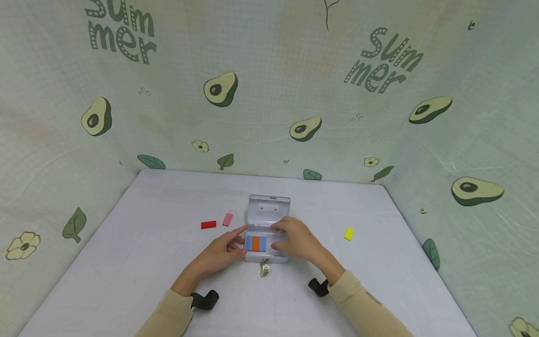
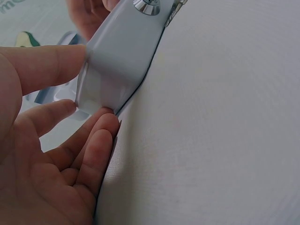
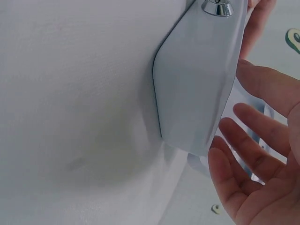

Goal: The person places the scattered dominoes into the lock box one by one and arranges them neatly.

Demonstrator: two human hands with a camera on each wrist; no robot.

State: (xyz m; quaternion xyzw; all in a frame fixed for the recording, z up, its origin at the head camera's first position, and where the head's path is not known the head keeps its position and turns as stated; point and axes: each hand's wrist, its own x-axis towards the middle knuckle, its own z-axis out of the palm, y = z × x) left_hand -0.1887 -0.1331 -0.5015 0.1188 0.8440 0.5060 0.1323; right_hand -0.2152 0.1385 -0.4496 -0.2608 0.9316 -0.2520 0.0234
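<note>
A small light-grey metal cash box (image 1: 269, 259) stands on the table with its lid (image 1: 268, 209) raised. Flat blocks lie side by side in its left half: an orange block (image 1: 255, 244) between two blue blocks (image 1: 263, 244). My left hand (image 1: 219, 254) touches the box's left side, thumb by the front corner and index finger by the back one. Over the right half is my right hand (image 1: 296, 238), thumb and fingers spread apart, nothing visible between them. In the right wrist view its thumb (image 3: 267, 84) meets the rim. The box floor beneath this hand is partly hidden.
Left of the box lie a red block (image 1: 208, 224) and a pink block (image 1: 227, 219). A yellow block (image 1: 348, 234) lies off to the right. Keys (image 1: 264, 268) hang at the box's front lock. Printed cloth (image 1: 261, 93) walls in the white table (image 1: 168, 210).
</note>
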